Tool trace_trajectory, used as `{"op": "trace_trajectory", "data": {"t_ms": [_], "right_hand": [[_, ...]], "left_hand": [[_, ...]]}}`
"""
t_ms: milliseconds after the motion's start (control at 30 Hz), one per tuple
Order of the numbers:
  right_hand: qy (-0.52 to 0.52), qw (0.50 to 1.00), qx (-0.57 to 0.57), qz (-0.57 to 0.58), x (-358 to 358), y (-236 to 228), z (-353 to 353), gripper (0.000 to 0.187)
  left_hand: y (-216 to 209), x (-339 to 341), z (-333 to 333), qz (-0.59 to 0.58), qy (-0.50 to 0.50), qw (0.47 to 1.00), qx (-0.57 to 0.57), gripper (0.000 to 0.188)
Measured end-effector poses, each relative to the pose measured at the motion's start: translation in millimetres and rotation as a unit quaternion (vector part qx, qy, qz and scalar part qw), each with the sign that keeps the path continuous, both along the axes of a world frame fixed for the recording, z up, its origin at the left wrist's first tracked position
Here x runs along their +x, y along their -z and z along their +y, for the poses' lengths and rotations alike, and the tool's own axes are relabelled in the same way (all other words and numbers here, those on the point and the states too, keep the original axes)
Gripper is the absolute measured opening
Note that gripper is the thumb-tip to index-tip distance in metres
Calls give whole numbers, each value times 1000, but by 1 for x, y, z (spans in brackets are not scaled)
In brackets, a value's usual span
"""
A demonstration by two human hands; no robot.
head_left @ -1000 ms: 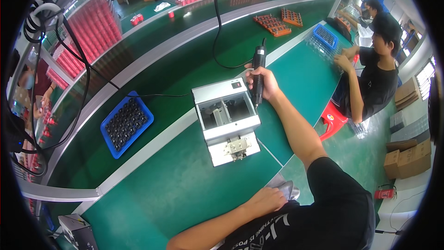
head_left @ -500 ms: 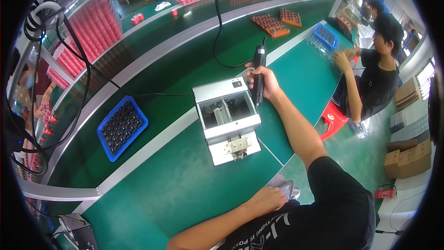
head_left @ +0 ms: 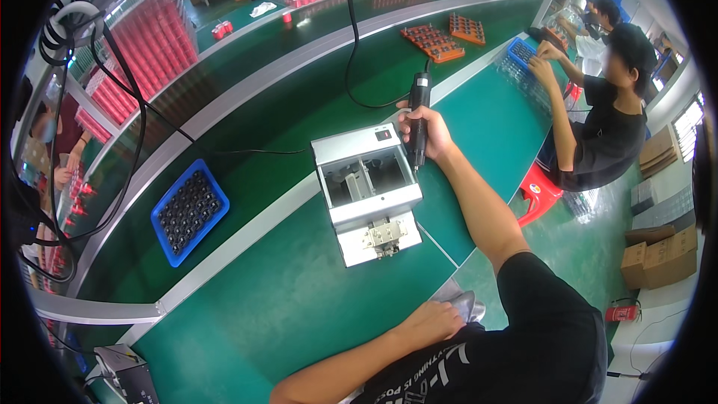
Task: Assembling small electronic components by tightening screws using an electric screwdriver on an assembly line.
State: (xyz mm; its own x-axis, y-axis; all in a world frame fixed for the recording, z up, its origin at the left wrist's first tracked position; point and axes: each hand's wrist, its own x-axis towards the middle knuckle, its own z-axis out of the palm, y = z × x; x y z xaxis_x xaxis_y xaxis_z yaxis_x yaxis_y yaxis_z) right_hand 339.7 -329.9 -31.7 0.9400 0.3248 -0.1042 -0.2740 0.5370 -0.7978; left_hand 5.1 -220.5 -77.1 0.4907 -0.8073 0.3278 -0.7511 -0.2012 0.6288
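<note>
My right hand (head_left: 426,133) is wrapped round a black electric screwdriver (head_left: 419,108), held upright with its bit pointing down. The bit tip hangs beside the right wall of a silver box-shaped machine (head_left: 366,147), which stands on the green bench. Metal fittings (head_left: 384,235) sit on the machine's near plate, and two openings show in its top. My left hand (head_left: 434,322) rests low by my body at the bench's near edge, fingers curled. Its fingertips are partly hidden, and nothing shows in it.
Beyond the metal rail, a green conveyor carries a blue tray (head_left: 190,213) of black round parts and orange trays (head_left: 434,43). A co-worker (head_left: 609,120) sits at the right, hands over another blue tray (head_left: 521,53). A black cable (head_left: 348,45) hangs down behind the screwdriver.
On the conveyor, the blue tray and the orange trays have slid slightly left. The co-worker's hands have risen to the farther blue tray. My hands and the screwdriver stay where they were.
</note>
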Motion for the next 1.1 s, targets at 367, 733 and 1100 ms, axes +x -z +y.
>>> {"op": "trace_trajectory", "data": {"t_ms": [367, 733, 1100], "right_hand": [[-4, 965, -259, -46, -10, -17, 4, 44], [-36, 768, -592, -241, -13, -22, -9, 40], [-30, 732, -621, -279, -8, -9, -9, 27]], "left_hand": [[-1, 1, 1, 2, 2, 1000, 10, 31], [4, 1, -1, 10, 10, 1000, 10, 33], [6, 0, 0, 16, 11, 1000, 12, 34]]}}
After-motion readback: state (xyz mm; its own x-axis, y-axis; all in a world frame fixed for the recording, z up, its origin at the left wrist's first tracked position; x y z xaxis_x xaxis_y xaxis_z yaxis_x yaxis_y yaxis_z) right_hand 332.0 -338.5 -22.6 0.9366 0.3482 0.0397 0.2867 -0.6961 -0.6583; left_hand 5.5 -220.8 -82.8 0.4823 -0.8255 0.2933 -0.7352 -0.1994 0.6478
